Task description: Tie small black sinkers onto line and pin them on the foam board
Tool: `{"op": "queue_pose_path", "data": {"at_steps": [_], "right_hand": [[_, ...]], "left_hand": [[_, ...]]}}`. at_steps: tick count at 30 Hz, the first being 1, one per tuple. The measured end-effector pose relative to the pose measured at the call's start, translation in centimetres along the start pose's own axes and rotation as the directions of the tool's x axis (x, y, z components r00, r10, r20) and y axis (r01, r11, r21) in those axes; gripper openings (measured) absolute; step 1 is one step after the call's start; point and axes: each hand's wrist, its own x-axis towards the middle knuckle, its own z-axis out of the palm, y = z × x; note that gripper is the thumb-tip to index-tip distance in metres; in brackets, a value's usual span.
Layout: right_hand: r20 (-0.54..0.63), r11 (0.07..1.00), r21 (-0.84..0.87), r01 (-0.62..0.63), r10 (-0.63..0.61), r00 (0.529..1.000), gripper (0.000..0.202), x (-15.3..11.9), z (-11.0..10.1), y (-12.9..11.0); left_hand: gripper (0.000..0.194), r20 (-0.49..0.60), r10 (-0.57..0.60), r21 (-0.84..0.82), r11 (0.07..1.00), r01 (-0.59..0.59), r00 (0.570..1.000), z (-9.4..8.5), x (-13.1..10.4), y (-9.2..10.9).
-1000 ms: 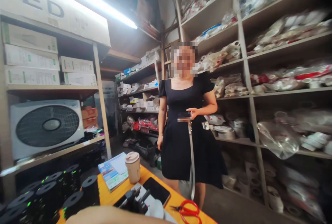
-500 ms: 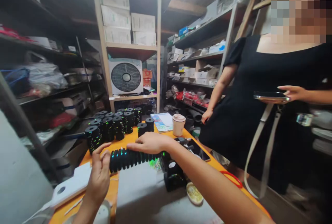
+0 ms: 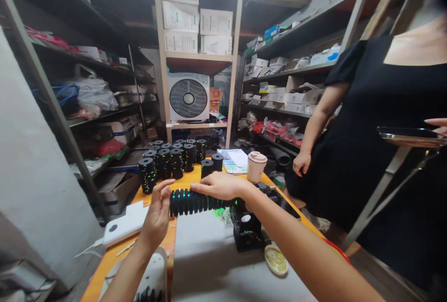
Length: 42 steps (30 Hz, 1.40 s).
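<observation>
Across the orange table (image 3: 185, 181), black cylinders (image 3: 176, 164) are stood upright at the back, apparently finished; near the black device (image 3: 248, 233), the ridged black roll (image 3: 186, 203) is held level, judged not yet done. Its top is covered by the right hand (image 3: 221, 186), flat; its left end is met by the curled left hand (image 3: 157, 218), though a pinch cannot be confirmed.

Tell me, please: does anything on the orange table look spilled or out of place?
Possibly, yes: small shiny green pieces seem to lie on the grey-white flat sheet, near the ridged black cylinder, outside the pale oval dish. They look loose and untidy, perhaps spilled, but they may belong there.
</observation>
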Motion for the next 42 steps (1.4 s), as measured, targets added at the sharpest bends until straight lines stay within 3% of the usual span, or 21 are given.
{"op": "queue_pose_path", "data": {"at_steps": [6, 11, 15, 18, 21, 24, 29, 33, 36, 39, 41, 42], "right_hand": [[-0.024, 1.000, 0.004, -0.013, 0.013, 1.000, 0.028, -0.2, 0.1, -0.2], [-0.027, 1.000, -0.016, 0.003, -0.003, 1.000, 0.027, -0.2, 0.0, -0.1], [-0.075, 0.999, -0.050, 0.011, -0.015, 0.997, 0.031, -0.5, 0.3, -0.2], [-0.175, 0.995, -0.098, 0.011, -0.028, 0.984, 0.045, -1.0, 1.1, -0.6], [-0.289, 0.987, -0.159, 0.005, -0.052, 0.956, 0.057, -1.6, 2.1, -1.1], [-0.344, 0.978, -0.206, 0.021, -0.092, 0.934, 0.055, -2.2, 2.7, -1.4], [-0.401, 0.967, -0.223, 0.126, -0.209, 0.892, 0.052, -3.3, 3.3, -1.3], [-0.502, 0.968, -0.147, 0.204, -0.250, 0.828, 0.056, -3.9, 3.9, -1.0], [-0.637, 0.973, -0.023, 0.232, -0.193, 0.746, 0.049, -4.6, 4.2, -0.7], [-0.811, 0.965, 0.162, 0.207, 0.011, 0.586, 0.041, -6.5, 4.8, -0.6], [-0.865, 0.932, 0.303, 0.199, 0.182, 0.467, 0.036, -8.5, 5.9, -1.0], [-0.864, 0.907, 0.367, 0.206, 0.250, 0.436, 0.033, -9.4, 6.8, -1.3]], "left_hand": [[0.035, 0.067, -0.069, -0.054, 0.996, 0.073, 0.995, -0.1, -0.4, 0.7], [0.033, 0.017, -0.043, -0.167, 0.985, 0.046, 0.999, -0.1, -0.5, 0.5], [0.033, 0.013, -0.108, -0.275, 0.955, 0.108, 0.994, 0.1, -0.8, 0.0], [0.037, 0.021, -0.175, -0.374, 0.912, 0.170, 0.984, 0.4, -1.0, 0.2], [0.040, 0.100, -0.232, -0.474, 0.844, 0.252, 0.967, 0.5, -0.8, 0.7], [0.041, 0.158, -0.279, -0.541, 0.778, 0.319, 0.947, 0.6, -0.6, 1.1], [0.039, 0.161, -0.338, -0.654, 0.667, 0.357, 0.927, 1.0, -1.0, 1.0], [0.032, 0.156, -0.362, -0.729, 0.586, 0.354, 0.919, 1.4, -1.7, 0.5], [0.035, 0.174, -0.373, -0.759, 0.538, 0.366, 0.911, 1.6, -2.0, 0.2], [0.049, 0.219, -0.363, -0.780, 0.492, 0.386, 0.906, 1.8, -2.5, -0.1], [0.054, 0.258, -0.346, -0.787, 0.466, 0.404, 0.902, 1.9, -2.9, -0.3], [0.054, 0.276, -0.337, -0.789, 0.456, 0.412, 0.900, 1.9, -3.1, -0.5]]}}
